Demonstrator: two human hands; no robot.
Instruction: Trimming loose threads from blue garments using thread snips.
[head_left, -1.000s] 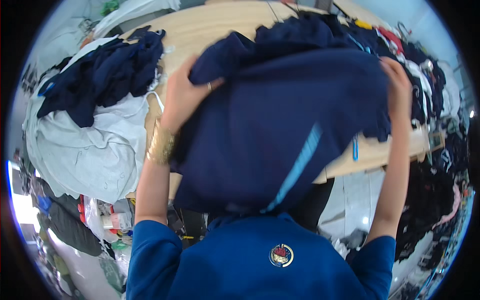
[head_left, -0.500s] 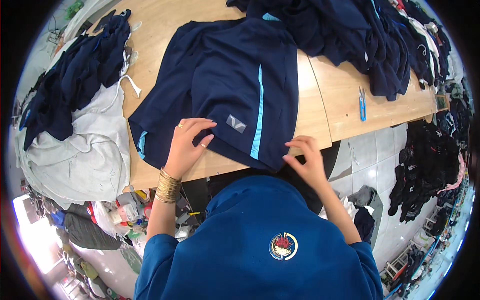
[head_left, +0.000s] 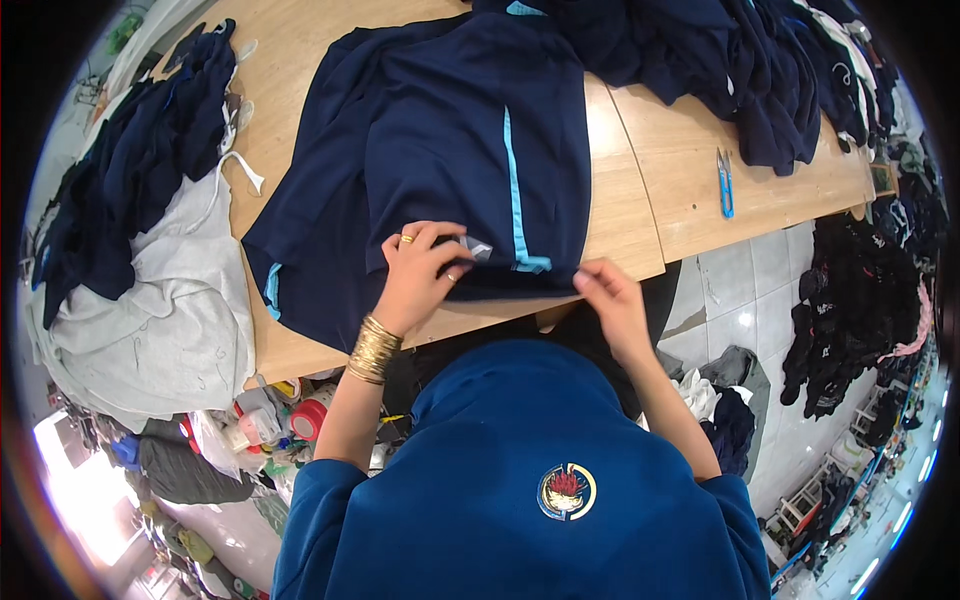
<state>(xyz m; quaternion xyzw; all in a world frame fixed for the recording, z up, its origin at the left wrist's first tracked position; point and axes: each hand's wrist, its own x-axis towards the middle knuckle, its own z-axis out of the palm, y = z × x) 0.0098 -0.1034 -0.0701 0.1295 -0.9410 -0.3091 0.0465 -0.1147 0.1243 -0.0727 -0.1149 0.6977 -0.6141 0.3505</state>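
A navy garment (head_left: 440,160) lies spread on the table in front of me, with a narrow light-blue strip (head_left: 514,190) running down its right side. Its near edge is turned up, and the lower end of the strip folds over with it. My left hand (head_left: 425,272), with rings and gold bangles, curls its fingers over this edge beside a small shiny grey patch (head_left: 478,248), partly covering it. At the right end of the edge, my right hand (head_left: 612,298) pinches the corner between thumb and fingers.
Blue-handled thread snips (head_left: 726,185) lie on the wooden table (head_left: 625,205) to the right. More navy garments (head_left: 690,70) are heaped at the far right. Navy pieces and a pale grey cloth (head_left: 160,310) hang over the left side. Black clothes (head_left: 850,310) lie beyond the table's right edge.
Both hands have taken hold of the garment's near edge and lifted it into a fold. My left hand has shifted right, onto the patch. The garment has slid slightly away and left.
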